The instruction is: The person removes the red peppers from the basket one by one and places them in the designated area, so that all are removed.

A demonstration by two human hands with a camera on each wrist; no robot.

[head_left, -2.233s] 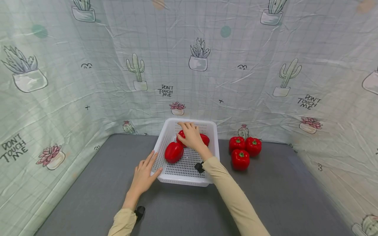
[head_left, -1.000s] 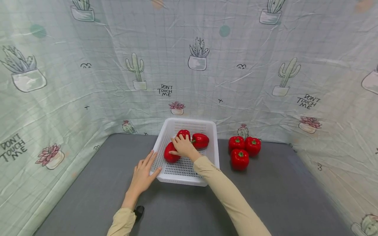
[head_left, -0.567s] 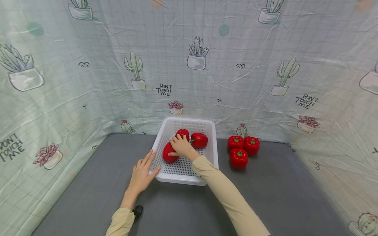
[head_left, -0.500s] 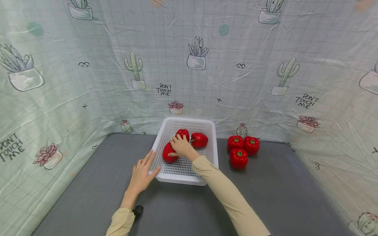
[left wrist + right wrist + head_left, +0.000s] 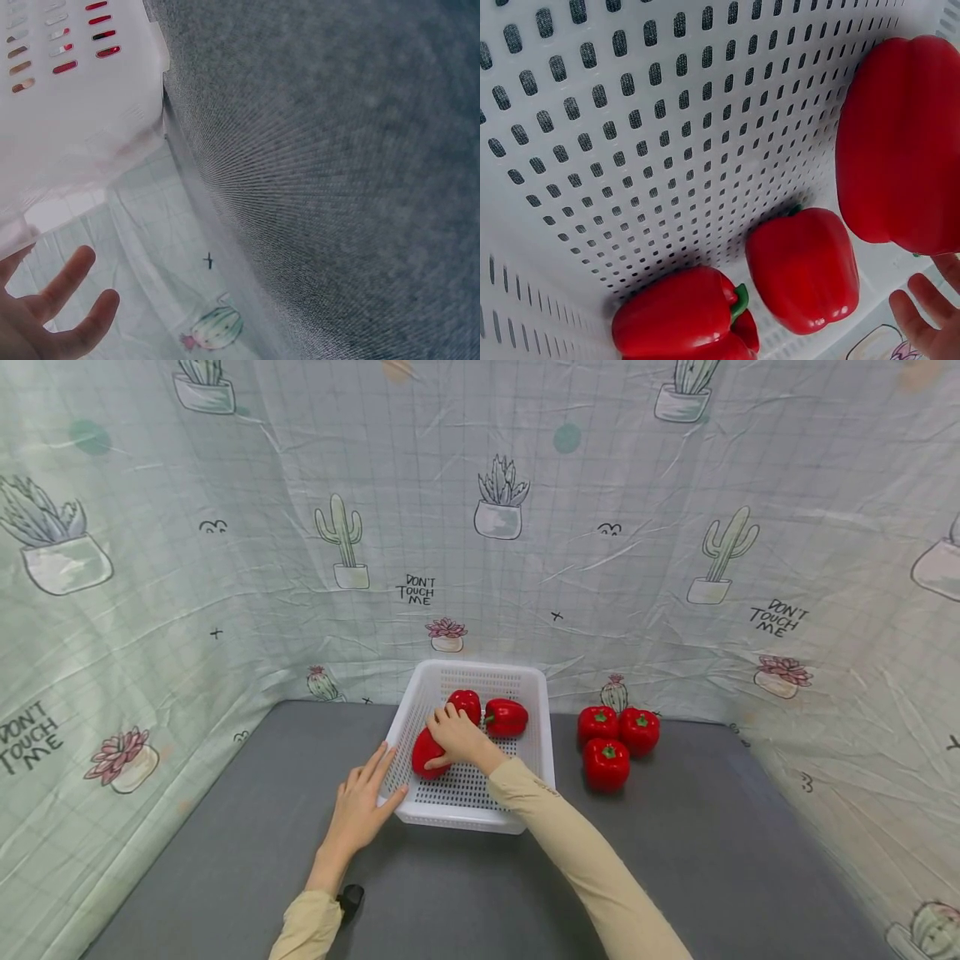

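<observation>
A white perforated plastic basket stands on the grey table with red bell peppers inside. My right hand grips the left bell pepper, thumb on its near side and fingers over its far side. In the right wrist view this bell pepper looms large, with the fingertips below it. Behind it are another bell pepper, partly covered by the hand, and one lying on its side. My left hand rests on the basket's left rim, its fingers extended and spread.
Three more red bell peppers stand together on the table right of the basket, the nearest bell pepper in front of the other two. A cactus-print cloth hangs behind and along both sides of the grey table.
My right hand has come from the back of the basket to the left bell pepper and taken hold of it, tipping it slightly. My left hand has stayed on the rim.
</observation>
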